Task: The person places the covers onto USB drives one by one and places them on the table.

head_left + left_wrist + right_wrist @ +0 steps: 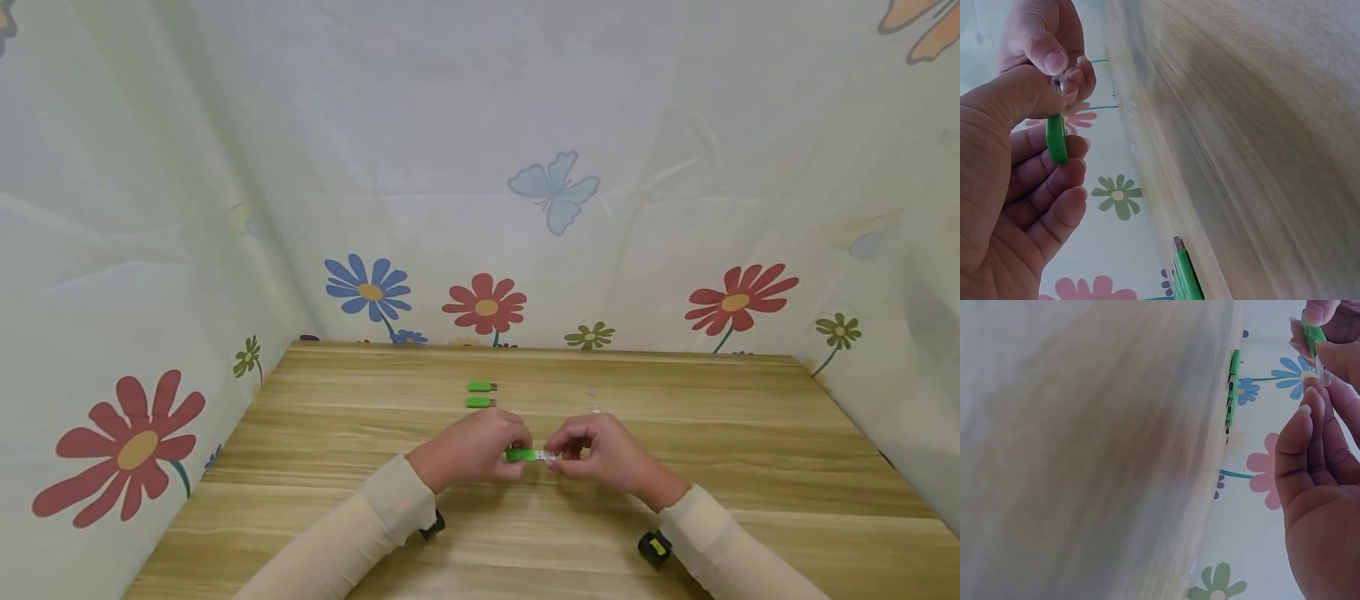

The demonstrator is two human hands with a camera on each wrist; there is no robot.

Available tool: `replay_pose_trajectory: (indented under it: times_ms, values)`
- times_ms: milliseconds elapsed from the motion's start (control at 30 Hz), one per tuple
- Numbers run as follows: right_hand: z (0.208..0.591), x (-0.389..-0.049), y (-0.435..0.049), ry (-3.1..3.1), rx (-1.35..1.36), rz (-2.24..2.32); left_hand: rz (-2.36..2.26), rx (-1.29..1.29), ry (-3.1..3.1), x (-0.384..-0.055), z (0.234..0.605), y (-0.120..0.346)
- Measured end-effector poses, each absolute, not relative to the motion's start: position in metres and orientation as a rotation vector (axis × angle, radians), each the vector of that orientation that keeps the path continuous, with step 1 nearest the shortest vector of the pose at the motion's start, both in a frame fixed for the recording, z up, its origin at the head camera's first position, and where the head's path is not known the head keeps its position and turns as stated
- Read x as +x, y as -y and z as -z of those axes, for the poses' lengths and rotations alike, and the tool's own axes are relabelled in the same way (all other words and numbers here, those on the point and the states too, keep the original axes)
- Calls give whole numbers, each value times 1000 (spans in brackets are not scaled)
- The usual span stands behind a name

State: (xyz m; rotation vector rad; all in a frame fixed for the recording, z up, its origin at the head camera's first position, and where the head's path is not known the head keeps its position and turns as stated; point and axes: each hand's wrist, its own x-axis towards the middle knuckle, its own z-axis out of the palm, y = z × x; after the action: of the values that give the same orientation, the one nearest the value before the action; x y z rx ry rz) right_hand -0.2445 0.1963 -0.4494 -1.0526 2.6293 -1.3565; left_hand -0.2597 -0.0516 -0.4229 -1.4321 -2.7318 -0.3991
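Between thumb and fingers my left hand (480, 446) pinches a green USB stick (520, 456), its connector pointing to the right. Opposite it, my right hand (603, 454) pinches a small clear cap (1326, 378) at the stick's connector end. The fingertips partly hide both cap and connector. In the left wrist view the green body (1055, 140) of the stick sticks out below the thumb, above the curled fingers. Both hands meet over the wooden table (540, 533), near its middle.
Behind the left hand lie green USB sticks (480, 387) in a column, connectors to the right. Small clear caps (596, 409) lie on the table behind the right hand. A fabric wall (645, 242) with printed flowers and butterflies rises at the table's back edge and sides.
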Motion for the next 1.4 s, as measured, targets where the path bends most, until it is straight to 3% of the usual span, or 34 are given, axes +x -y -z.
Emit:
replay_pose_trajectory:
  times_ms: [1400]
  values:
    - [445, -241, -192, -2639, -1014, 1383, 447, -1512, 2675, -260, 421, 46]
